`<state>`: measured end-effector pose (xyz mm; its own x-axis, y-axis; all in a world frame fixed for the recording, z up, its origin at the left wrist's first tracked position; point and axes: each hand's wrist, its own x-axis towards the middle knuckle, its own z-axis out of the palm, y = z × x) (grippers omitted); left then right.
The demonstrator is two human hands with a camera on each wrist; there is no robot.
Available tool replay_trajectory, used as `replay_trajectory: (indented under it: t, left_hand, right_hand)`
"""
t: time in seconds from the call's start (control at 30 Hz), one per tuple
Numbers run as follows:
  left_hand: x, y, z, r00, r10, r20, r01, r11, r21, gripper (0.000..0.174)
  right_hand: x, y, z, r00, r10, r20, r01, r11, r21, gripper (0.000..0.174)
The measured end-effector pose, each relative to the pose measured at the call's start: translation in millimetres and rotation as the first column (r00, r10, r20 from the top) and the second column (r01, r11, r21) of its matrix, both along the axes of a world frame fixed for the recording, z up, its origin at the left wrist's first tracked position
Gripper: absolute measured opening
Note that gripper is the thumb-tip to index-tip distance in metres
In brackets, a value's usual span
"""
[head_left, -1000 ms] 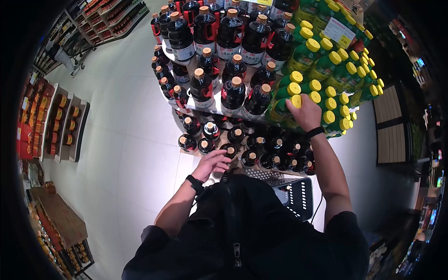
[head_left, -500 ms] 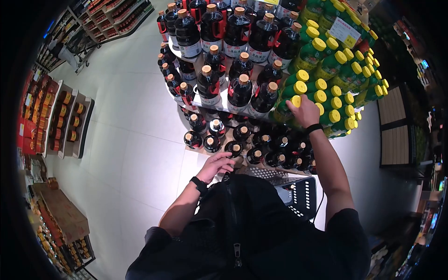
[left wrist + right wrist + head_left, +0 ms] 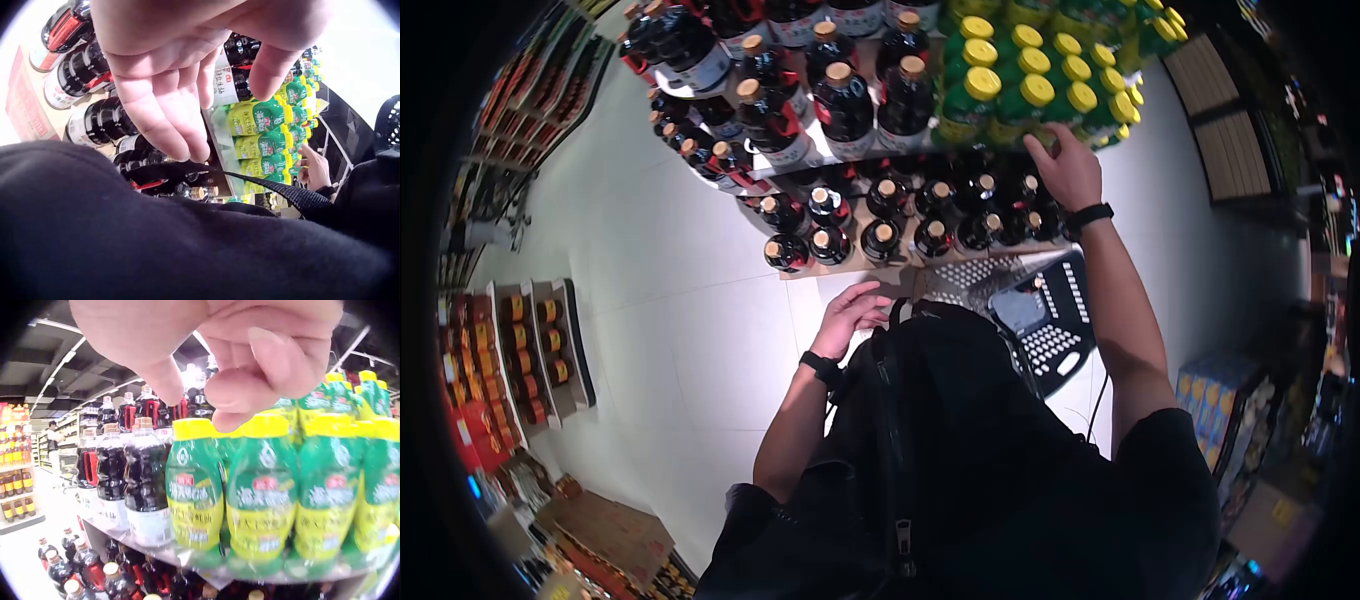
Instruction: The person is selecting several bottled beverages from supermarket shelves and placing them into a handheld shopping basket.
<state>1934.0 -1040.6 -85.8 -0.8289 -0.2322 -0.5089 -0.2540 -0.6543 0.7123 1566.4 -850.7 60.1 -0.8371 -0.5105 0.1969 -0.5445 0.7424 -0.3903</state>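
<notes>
Green oyster sauce bottles [image 3: 1037,98] with yellow caps stand in tight rows on the display shelf. My right hand [image 3: 1072,172] is just in front of the nearest row, thumb and fingers apart. In the right wrist view its fingers [image 3: 281,356] hang loosely curled above the yellow caps, with nothing between them. Beside these bottles, dark sauce bottles [image 3: 842,108] with orange-tan caps fill the left part of the shelf. My left hand [image 3: 847,318] hovers in front of my body with loose, empty fingers. A wristband circles each wrist.
More dark bottles [image 3: 881,240] stand on the lower level. Below my right forearm is a black perforated basket [image 3: 1068,375] with a flat pale item [image 3: 1022,306] inside. A rack of jars [image 3: 516,345] stands at left, and boxes [image 3: 1215,400] at right.
My right hand has let go of a yellow bottle cap and drawn back from it. The head view has shifted, so the display sits higher. The left hand stays loosely held out.
</notes>
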Motion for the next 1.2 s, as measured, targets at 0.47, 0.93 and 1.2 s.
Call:
replay_trajectory:
  t: [0.47, 0.93, 1.2]
  left_hand:
    - [87, -11, -101, 0.94, -0.098, 0.328, 0.174, 0.962, -0.211, 0.032]
    - [369, 161, -120, 0.658, 0.226, 0.718, -0.172, 0.974, -0.149, 0.03]
    - [471, 274, -106, 0.588, 0.331, 0.738, -0.342, 0.928, -0.144, 0.03]
  right_hand:
    - [220, 232, -213, 0.591, -0.322, 0.74, 0.275, 0.942, 0.191, 0.055]
    - [287, 312, -200, 0.598, -0.313, 0.738, 0.153, 0.948, 0.278, 0.033]
    - [333, 351, -286, 0.681, -0.093, 0.726, 0.011, 0.993, 0.117, 0.023]
